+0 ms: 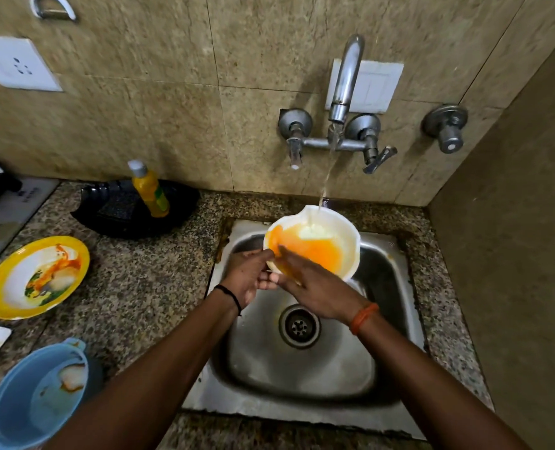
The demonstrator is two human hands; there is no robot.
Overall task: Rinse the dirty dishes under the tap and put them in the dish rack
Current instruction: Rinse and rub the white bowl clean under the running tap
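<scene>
Over the steel sink (396, 319), left hand (248, 276) grips the white bowl (344, 232) under tap (344, 79) water; right hand (315, 287) fingers rub inside, straight.

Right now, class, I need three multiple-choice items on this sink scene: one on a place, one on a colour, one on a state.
1. Where is the yellow-rimmed plate?
A. in the sink
B. on the counter left of the sink
C. on the tap

2. What colour is the residue in the white bowl?
A. orange
B. green
C. purple

3. The tap is:
A. off
B. dripping
C. running

Key: B, it lies on the granite counter; A, orange coats the bowl's inside; C, a stream falls into the bowl.
</scene>
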